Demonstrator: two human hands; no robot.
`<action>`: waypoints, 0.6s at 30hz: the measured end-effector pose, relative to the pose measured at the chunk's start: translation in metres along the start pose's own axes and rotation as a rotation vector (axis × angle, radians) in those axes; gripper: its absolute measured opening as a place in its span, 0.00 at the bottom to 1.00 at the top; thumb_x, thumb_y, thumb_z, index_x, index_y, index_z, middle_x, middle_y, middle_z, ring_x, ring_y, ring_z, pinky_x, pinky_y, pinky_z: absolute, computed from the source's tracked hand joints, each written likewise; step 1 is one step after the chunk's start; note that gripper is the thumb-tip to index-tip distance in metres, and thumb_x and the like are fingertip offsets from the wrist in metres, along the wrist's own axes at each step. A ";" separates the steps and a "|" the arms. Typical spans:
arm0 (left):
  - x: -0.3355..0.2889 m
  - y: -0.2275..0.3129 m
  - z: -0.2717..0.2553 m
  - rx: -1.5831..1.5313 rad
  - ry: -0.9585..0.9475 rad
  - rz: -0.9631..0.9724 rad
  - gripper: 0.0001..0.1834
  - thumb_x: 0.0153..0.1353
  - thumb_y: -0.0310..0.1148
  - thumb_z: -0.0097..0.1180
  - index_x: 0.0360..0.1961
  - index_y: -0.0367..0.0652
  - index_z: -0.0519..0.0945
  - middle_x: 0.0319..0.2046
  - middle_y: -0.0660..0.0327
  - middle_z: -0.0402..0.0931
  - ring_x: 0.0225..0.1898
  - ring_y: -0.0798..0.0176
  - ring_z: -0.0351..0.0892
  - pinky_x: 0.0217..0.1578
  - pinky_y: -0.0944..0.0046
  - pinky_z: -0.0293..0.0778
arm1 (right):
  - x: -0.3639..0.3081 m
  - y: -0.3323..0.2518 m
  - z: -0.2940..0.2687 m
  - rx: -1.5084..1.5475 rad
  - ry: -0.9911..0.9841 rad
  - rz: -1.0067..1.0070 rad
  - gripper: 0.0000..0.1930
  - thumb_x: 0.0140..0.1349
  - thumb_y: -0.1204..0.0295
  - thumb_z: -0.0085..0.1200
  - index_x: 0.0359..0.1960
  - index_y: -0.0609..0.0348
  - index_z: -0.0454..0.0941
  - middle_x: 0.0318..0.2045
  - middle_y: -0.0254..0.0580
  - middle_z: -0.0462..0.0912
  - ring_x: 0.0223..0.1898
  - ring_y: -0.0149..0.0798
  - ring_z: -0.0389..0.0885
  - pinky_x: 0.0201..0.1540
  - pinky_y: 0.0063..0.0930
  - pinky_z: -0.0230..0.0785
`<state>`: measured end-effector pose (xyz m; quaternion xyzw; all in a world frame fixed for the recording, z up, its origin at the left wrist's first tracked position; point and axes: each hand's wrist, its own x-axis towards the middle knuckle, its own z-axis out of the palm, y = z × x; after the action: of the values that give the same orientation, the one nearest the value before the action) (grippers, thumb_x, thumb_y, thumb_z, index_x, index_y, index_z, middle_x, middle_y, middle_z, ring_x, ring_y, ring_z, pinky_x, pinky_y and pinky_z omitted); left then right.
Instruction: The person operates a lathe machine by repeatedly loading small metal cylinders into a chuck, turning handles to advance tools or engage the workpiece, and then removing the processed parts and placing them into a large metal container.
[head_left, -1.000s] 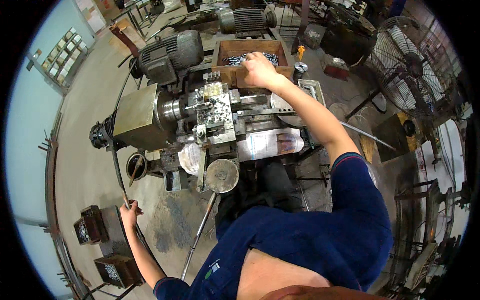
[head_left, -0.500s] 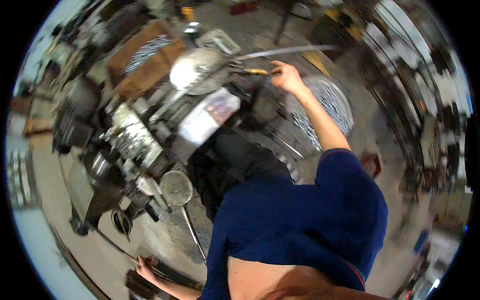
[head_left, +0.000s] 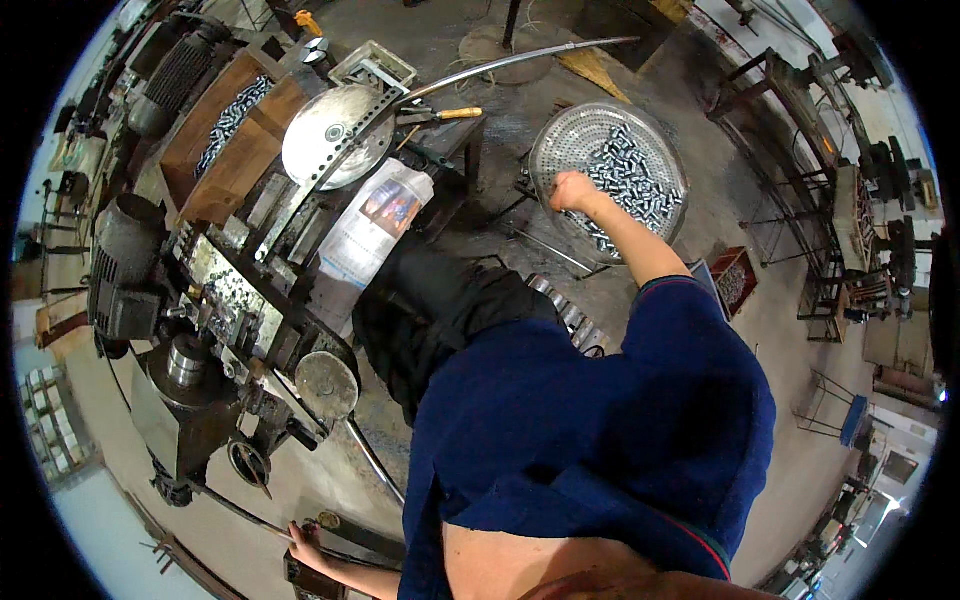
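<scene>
Low at the left, my left hand [head_left: 308, 547] is closed around a long thin lever rod [head_left: 240, 508] that runs out from the machine. My right hand [head_left: 574, 191] is held over the near-left part of a round perforated metal tray [head_left: 558, 140]. Its fingers are curled into a fist, and whatever may be inside is hidden. Many small shiny metal cylinders [head_left: 640, 180] lie heaped in the tray, mostly right of the hand. The machine [head_left: 235, 290] beside my legs has a greasy, chip-covered bed.
A wooden box [head_left: 265, 150] of similar metal parts stands far left, near a round metal disc [head_left: 318, 150]. A long curved bar [head_left: 500, 62] reaches over a yellow-handled tool [head_left: 458, 113]. Printed paper [head_left: 365, 235] lies by my legs. A small red bin [head_left: 735, 280] stands right of the tray.
My right hand has moved from beside the curved bar to above the tray, and its fingers have curled in. The view has shifted. My left hand stays at the lever rod.
</scene>
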<state>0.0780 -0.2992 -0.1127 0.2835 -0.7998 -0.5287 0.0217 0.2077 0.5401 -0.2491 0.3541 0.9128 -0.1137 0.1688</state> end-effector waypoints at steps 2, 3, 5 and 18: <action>0.001 -0.002 0.000 -0.016 -0.031 0.015 0.19 0.55 0.40 0.60 0.31 0.31 0.77 0.16 0.59 0.72 0.16 0.67 0.69 0.20 0.67 0.70 | -0.009 -0.010 -0.009 -0.073 0.017 0.002 0.16 0.40 0.62 0.51 0.30 0.57 0.81 0.34 0.51 0.81 0.40 0.49 0.79 0.46 0.32 0.71; 0.002 -0.004 0.002 -0.025 -0.050 0.019 0.19 0.55 0.40 0.60 0.32 0.31 0.77 0.16 0.59 0.72 0.16 0.67 0.69 0.20 0.67 0.70 | -0.006 -0.009 -0.009 -0.100 0.013 -0.007 0.17 0.40 0.62 0.52 0.31 0.57 0.81 0.35 0.50 0.81 0.41 0.48 0.79 0.47 0.34 0.70; 0.012 -0.005 -0.004 0.090 -0.039 -0.037 0.20 0.57 0.40 0.58 0.38 0.30 0.74 0.16 0.57 0.73 0.16 0.66 0.71 0.20 0.66 0.70 | -0.003 -0.009 -0.011 -0.153 0.005 -0.022 0.18 0.40 0.62 0.52 0.32 0.57 0.81 0.38 0.47 0.81 0.45 0.46 0.77 0.50 0.37 0.67; -0.059 0.101 0.023 1.206 0.082 0.424 0.28 0.55 0.44 0.56 0.52 0.37 0.71 0.38 0.46 0.77 0.38 0.47 0.77 0.39 0.54 0.72 | -0.016 -0.072 -0.077 0.611 0.233 -0.531 0.15 0.38 0.69 0.54 0.31 0.57 0.83 0.34 0.45 0.81 0.40 0.44 0.79 0.42 0.32 0.70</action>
<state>0.0764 -0.2238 -0.0208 0.1016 -0.9939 0.0412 -0.0072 0.1518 0.5030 -0.1655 0.1508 0.9096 -0.3780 -0.0835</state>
